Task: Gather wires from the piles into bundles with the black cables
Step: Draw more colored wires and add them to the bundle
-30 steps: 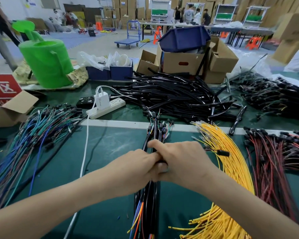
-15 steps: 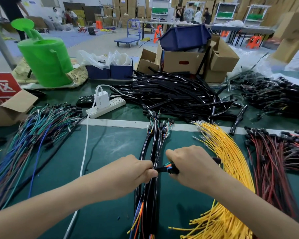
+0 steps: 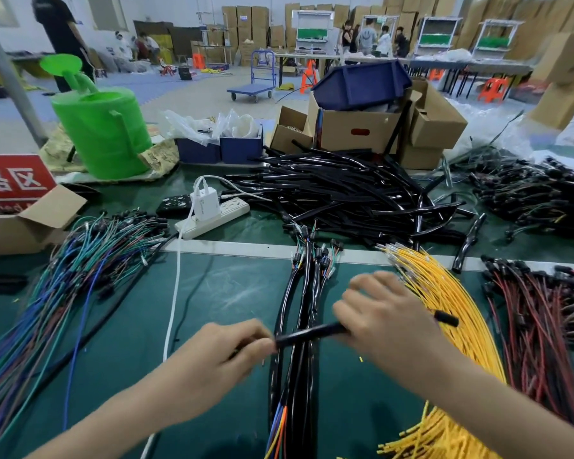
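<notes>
Warehouse space stacked with brown cardboard boxes stretches behind a dark green desk (image 3: 232, 293) heaped with sorted wire.

You seem to be at the tying step. Your left hand (image 3: 219, 356) pinches one end of a short black cable (image 3: 312, 333), fingers (image 3: 246, 336) curled tight on it. Your right hand (image 3: 385, 319) grips the same cable further along, fingers (image 3: 348, 309) wrapped round it. The cable's far tip pokes out past that hand, over the pile of yellow wires (image 3: 444, 293).

The cable lies crosswise above a long bundle of black cables and coloured wires (image 3: 295, 385), which runs away from you down the middle of the desk. Both hands are blurred, so I cannot tell whether cable and bundle touch.

Next, the cable probably has to pass under the bundle, come round and be pulled snug without letting loose wires spread.

A heap of black cables (image 3: 345, 197) lies beyond the bundle.

For readable writing, a red sign (image 3: 10, 183) at the left edge shows white Chinese characters, the last one 区. Below them is a cut-off fragment of Latin letters ending "ified". A white plug-in charger (image 3: 206, 202) carries print too small to read.
</notes>
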